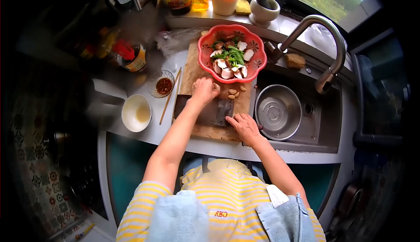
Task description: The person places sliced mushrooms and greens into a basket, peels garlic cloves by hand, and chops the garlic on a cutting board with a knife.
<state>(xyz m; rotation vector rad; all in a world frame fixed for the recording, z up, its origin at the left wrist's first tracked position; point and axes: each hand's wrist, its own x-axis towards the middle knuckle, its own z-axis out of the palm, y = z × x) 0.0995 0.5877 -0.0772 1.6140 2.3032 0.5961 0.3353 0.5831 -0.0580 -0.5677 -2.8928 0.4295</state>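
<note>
On the wooden cutting board (245, 106) lies a cleaver (214, 113) with a wide dark blade, flat or nearly so. My right hand (246, 128) is closed at its right end, fingers reaching onto the blade; a bit of the handle shows beyond the palm. Just above the blade's far edge is my left hand (205, 90), its fingers curled; what they hold, if anything, is hidden. Several peeled garlic cloves (232, 95) rest to the right of it. Behind them stands a red scalloped bowl (203, 51) with sliced mushrooms (227, 72) and green pieces (235, 56).
Left of the board are chopsticks (168, 104), a glass dish of dark sauce (164, 85) and a white bowl (131, 121). A metal basin (278, 110) sits in the sink at right, under a curved faucet (337, 54). A mortar (264, 13) stands on the sill.
</note>
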